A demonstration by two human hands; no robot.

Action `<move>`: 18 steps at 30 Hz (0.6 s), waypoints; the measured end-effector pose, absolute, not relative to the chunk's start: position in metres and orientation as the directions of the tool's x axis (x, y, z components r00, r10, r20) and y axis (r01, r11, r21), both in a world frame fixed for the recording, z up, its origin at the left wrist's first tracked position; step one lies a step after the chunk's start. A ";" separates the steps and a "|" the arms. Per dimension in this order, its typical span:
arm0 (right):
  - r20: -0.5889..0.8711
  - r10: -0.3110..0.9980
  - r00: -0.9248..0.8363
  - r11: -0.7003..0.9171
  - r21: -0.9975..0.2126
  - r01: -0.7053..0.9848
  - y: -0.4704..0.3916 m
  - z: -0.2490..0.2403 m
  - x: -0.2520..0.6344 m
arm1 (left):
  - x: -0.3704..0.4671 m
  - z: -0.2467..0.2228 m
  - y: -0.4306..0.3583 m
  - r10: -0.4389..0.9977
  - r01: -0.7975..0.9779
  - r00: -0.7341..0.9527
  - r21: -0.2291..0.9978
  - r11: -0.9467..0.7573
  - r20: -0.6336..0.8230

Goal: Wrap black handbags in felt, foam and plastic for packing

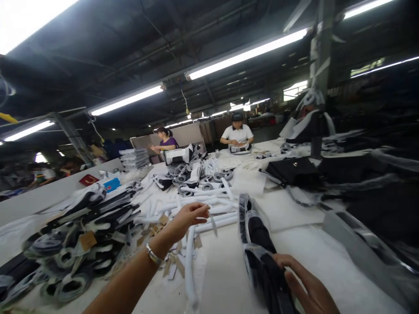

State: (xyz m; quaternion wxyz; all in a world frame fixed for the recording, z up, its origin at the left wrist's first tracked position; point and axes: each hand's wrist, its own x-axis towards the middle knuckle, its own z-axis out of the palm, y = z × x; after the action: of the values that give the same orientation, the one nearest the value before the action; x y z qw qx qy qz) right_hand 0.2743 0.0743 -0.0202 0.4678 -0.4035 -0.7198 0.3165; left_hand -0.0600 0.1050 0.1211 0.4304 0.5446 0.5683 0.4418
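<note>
My left hand [190, 218], with a silver bangle at the wrist, reaches over the middle of the table. Its thumb and fingers pinch a small, thin, whitish strip [213, 226] that hangs down; the material is too blurred to tell. My right hand [306, 279] grips the side of a black bag [262, 235] seen edge-on, its parts partly wrapped in clear plastic. The bag stands close in front of me, its lower end cut off by the frame. White padded tubes [190, 266] and brown paper tags [176, 264] lie below my left hand.
Black straps and grey wrapped rolls [70, 285] are heaped at the left. More wrapped parts [193, 172] pile up farther back. Black bags [291, 170] and a grey tray-like object [360, 253] are at the right. Two people [237, 134] work across the table.
</note>
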 end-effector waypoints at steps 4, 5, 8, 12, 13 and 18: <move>0.340 0.906 -0.250 0.406 -0.867 0.291 0.075 0.002 0.263 | -0.018 0.110 0.091 0.999 0.191 0.031 0.982 0.004 -0.011; 0.322 0.916 -0.240 0.387 -0.867 0.313 0.078 0.007 0.261 | -0.009 0.109 0.089 0.999 0.180 0.047 0.984 -0.001 -0.008; 0.283 0.931 -0.232 0.355 -0.852 0.385 0.086 0.021 0.256 | 0.015 0.111 0.085 0.995 0.143 0.104 0.990 -0.015 0.001; 0.277 0.911 -0.305 0.398 -0.782 0.480 0.096 0.034 0.252 | 0.035 0.115 0.087 0.987 0.101 0.159 0.994 -0.041 0.024; 0.270 0.908 -0.321 0.404 -0.770 0.494 0.098 0.037 0.251 | 0.039 0.115 0.089 0.986 0.093 0.166 0.994 -0.048 0.032; 0.376 0.864 -0.335 0.492 -0.770 0.405 0.102 0.044 0.246 | 0.052 0.112 0.093 0.971 0.065 0.233 0.995 -0.069 0.052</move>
State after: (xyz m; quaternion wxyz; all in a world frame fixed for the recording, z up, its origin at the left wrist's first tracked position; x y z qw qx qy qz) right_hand 0.2457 0.1022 0.0444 0.4007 -0.4147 -0.7653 0.2860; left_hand 0.0522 0.0933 0.1119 0.5208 0.5878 0.4407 0.4348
